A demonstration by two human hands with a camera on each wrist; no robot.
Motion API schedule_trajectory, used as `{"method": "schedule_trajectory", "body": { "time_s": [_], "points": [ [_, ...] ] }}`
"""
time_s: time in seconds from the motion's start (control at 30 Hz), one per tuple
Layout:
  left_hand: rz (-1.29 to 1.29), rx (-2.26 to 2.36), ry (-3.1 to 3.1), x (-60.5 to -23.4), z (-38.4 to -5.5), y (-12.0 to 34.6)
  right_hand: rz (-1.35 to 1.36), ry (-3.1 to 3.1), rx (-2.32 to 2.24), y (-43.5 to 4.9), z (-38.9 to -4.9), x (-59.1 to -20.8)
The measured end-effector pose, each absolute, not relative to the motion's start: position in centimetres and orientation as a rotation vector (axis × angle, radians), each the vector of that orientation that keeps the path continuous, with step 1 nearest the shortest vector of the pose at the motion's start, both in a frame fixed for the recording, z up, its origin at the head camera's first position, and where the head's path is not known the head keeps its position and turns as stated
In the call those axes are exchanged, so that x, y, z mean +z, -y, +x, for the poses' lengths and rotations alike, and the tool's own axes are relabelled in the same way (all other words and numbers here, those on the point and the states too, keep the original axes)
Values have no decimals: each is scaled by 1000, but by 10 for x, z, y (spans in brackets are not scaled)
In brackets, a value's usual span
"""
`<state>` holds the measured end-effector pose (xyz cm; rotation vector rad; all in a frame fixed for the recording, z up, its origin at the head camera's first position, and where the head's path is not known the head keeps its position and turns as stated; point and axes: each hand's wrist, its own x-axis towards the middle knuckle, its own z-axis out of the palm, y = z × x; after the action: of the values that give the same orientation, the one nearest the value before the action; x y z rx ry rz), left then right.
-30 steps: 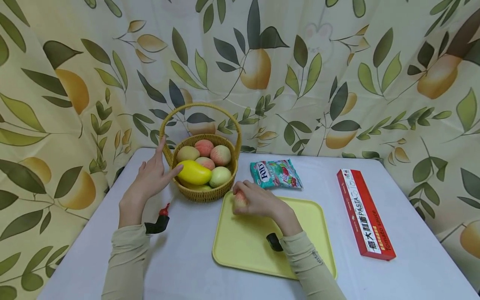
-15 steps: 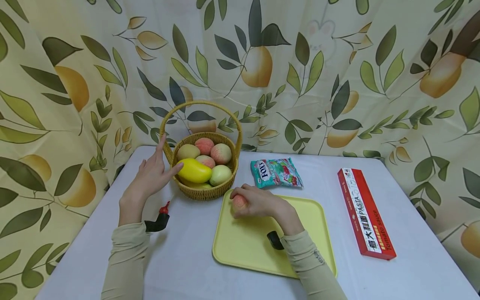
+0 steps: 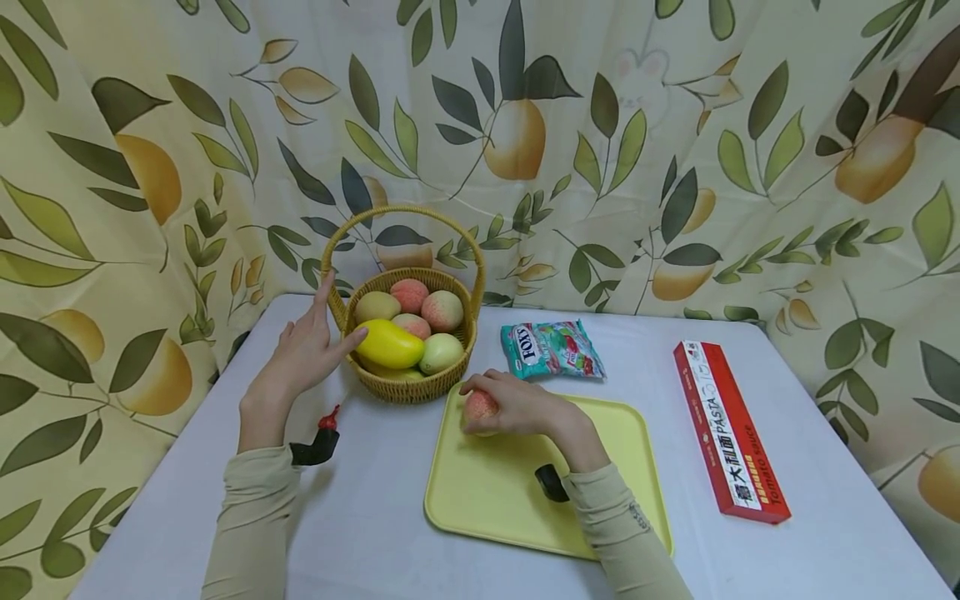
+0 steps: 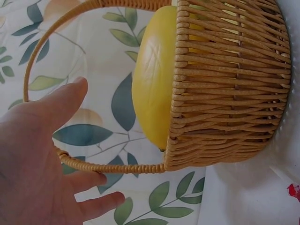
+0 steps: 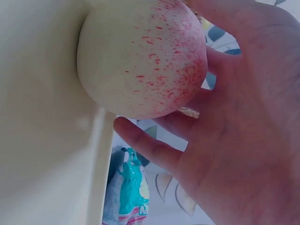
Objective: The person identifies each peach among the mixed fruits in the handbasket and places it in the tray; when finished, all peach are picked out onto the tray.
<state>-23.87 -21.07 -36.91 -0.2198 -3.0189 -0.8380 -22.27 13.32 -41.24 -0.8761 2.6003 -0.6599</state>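
My right hand holds a pinkish peach at the upper left corner of a yellow tray. In the right wrist view the peach is pale with red flecks and sits against the tray surface, fingers and thumb curved round its side. My left hand is beside a wicker basket, fingers spread by the left foot of its handle. In the left wrist view the left hand has its fingers extended behind the handle; contact is unclear. A yellow mango lies in the basket with several peaches and other round fruits.
A teal candy bag marked FOX'S lies behind the tray. On the right of the white tablecloth is a long red pasta box. A leaf-patterned curtain stands close behind the table.
The fingers of my right hand have shifted slightly on the peach, and more of it shows now. My left hand stays beside the basket. The head view has tilted slightly.
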Motion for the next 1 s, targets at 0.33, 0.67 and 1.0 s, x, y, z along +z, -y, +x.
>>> {"method": "schedule_trajectory", "body": {
  "time_s": [0.33, 0.67, 1.0],
  "points": [
    [-262, -816, 2990, -363, -242, 210, -770, -2791, -881, -137, -229, -402],
    [-307, -781, 3063, -349, -247, 202, -990, -3033, -662, -115, -243, -376],
    [-257, -893, 3005, -361, -236, 207, -1232, -3078, 403, -55, -309, -351]
  ]
}}
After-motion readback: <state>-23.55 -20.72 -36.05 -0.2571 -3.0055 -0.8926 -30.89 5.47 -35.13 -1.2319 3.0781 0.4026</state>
